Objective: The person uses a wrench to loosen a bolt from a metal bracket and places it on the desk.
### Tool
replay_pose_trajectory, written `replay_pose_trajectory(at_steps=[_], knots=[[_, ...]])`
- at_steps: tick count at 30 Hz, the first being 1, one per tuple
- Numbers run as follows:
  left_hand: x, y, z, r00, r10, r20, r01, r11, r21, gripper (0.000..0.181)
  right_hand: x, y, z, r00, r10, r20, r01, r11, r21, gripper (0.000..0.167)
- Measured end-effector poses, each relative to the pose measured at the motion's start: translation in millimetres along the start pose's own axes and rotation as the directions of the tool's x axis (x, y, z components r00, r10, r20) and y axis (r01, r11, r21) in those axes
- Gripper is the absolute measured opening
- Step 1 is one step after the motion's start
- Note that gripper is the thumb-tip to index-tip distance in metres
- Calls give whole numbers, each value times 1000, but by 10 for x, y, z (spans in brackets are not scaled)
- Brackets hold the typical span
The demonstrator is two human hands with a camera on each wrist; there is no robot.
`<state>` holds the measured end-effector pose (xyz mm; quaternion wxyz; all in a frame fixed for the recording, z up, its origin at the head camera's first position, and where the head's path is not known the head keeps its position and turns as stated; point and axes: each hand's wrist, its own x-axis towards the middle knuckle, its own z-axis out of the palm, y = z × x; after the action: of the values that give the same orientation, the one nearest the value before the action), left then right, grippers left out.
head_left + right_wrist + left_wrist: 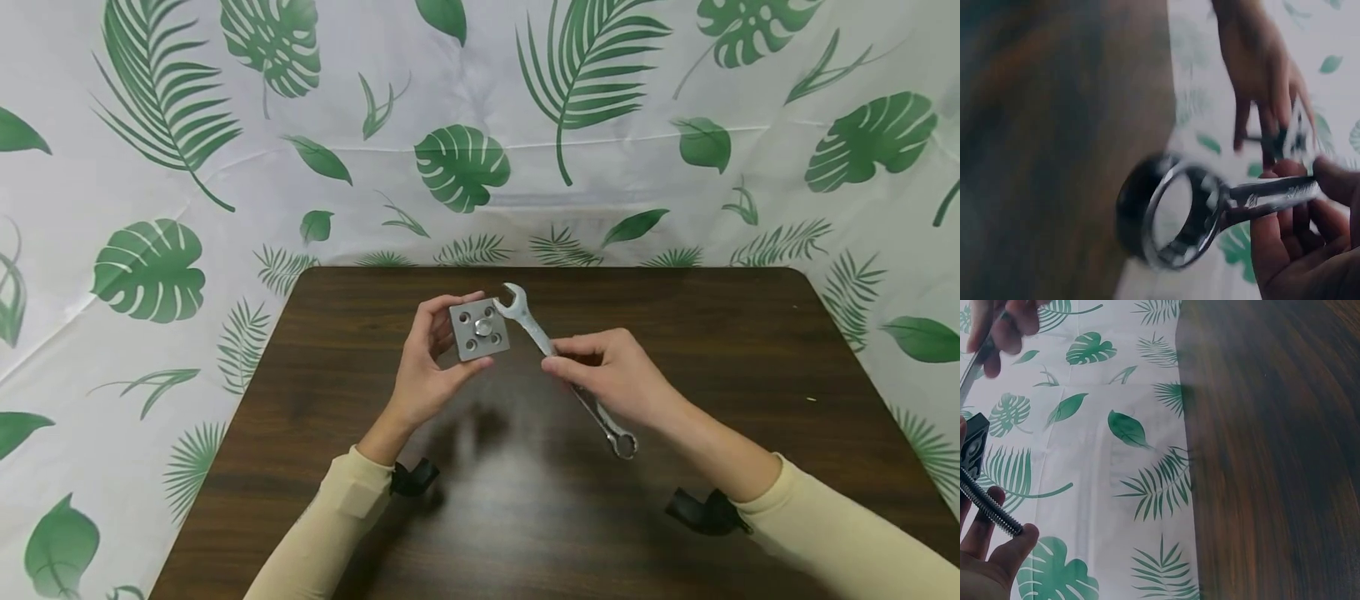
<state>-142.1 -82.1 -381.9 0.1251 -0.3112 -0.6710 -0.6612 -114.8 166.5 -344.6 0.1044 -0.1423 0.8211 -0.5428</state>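
Observation:
My left hand [431, 367] holds a square metal plate [467, 327] by its edges, its face with several holes and a central hex bolt head [483, 327] turned to the head camera. From the plate's back a threaded rod [991, 505] sticks out in the left wrist view, its end by a fingertip. My right hand [618, 375] pinches a combination wrench [536, 333] at mid-shaft between thumb and fingers. The wrench's open jaw stands at the plate's upper right corner, off the bolt head; whether it touches the plate I cannot tell. Its ring end [1175, 215] points down toward me.
Both hands are above a dark wooden table [337, 333]. A leaf-patterned cloth [300, 183] hangs behind and around it. A tiny pale speck [811, 399] lies on the table at the right. Black straps [705, 511] are at both wrists.

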Motion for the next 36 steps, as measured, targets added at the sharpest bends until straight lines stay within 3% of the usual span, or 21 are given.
replay_pose_trajectory(at_steps=[2, 5, 12, 21, 27, 31, 36], knots=[[4, -3, 3, 1000, 9, -4, -9, 1000, -1, 73, -72, 27, 82, 994, 96, 49, -102, 981, 162, 29], [9, -11, 14, 1000, 15, -9, -15, 1000, -8, 74, -162, 55, 196, 978, 176, 110, -202, 924, 326, 33], [19, -10, 23, 1000, 11, -19, -11, 1000, -14, 71, -283, 95, 441, 970, 194, 146, -238, 884, 404, 35], [6, 0, 30, 1000, 10, -23, -10, 1000, -6, 69, -245, 137, 628, 963, 221, 153, -268, 830, 490, 35], [2, 4, 29, 1000, 8, -22, -8, 1000, 2, 69, -202, 173, 645, 964, 218, 155, -267, 827, 494, 36], [10, 8, 22, 1000, 12, -22, -12, 1000, 8, 70, -188, 194, 618, 972, 200, 122, -234, 858, 457, 35], [15, 10, 10, 1000, 18, -25, -18, 1000, 2, 71, -174, 214, 567, 989, 148, 28, -147, 911, 385, 31]])
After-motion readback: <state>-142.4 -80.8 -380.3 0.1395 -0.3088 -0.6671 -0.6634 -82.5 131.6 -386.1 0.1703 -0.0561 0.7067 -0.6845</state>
